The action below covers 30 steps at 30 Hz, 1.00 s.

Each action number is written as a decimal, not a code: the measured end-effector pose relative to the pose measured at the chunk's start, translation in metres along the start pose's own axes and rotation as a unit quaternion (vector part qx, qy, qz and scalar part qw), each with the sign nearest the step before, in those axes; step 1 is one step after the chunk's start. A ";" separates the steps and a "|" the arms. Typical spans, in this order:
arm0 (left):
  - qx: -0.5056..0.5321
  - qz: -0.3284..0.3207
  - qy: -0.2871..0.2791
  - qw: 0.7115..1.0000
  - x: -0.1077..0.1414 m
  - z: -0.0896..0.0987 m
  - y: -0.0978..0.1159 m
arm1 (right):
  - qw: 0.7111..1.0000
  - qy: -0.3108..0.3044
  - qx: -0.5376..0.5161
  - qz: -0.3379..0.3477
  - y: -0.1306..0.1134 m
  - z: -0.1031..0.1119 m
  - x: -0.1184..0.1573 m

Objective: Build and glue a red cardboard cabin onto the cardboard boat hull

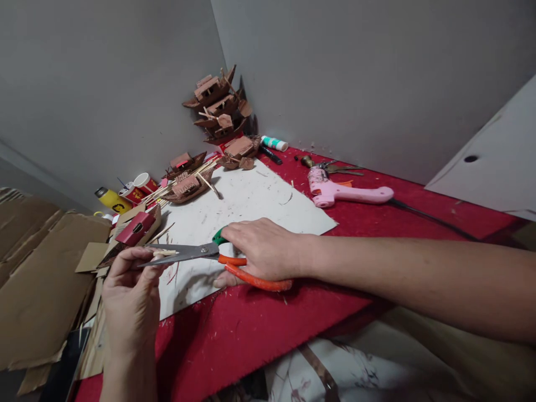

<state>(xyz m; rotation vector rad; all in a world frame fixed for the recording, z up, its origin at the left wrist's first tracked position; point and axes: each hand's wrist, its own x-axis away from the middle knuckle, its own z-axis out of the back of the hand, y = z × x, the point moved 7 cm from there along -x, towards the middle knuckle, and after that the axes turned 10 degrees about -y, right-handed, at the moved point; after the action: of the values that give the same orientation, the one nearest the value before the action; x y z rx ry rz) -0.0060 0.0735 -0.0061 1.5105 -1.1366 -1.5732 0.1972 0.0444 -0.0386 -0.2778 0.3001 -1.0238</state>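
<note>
My right hand (268, 248) grips a pair of scissors (196, 252) with one green and one orange handle. Their blades are parted and point left, toward my left hand (134, 285). Thumb and fingers of the left hand pinch a small pale wooden stick (166, 253), which lies between the blades. The stick's far end is hidden by the fingers. Below the scissors are a white sheet (247, 206) and a red table cover (259, 335). A model boat (138, 228) with a dark red cabin sits just behind the left hand.
Several brown model boats (218, 95) are stacked in the corner, others (186, 187) stand in front. A pink hot glue gun (355, 192) lies at right, its cord trailing. Cardboard (46, 279) fills the left side. Paper cups (144, 183), a yellow bottle (113, 201) and a glue tube (274, 143) stand farther back.
</note>
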 end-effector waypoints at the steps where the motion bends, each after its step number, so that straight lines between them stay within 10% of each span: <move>1: 0.000 0.001 0.002 1.000 0.000 0.000 0.000 | 1.000 -0.001 -0.001 -0.001 0.000 0.000 0.000; 30: 0.040 -0.034 0.056 0.997 0.004 0.000 -0.003 | 1.000 -0.009 -0.023 -0.005 -0.004 0.000 0.002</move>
<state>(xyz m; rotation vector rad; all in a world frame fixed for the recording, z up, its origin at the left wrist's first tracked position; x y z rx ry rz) -0.0063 0.0711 -0.0101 1.6841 -1.1059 -1.4837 0.1954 0.0411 -0.0375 -0.3297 0.3066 -1.0252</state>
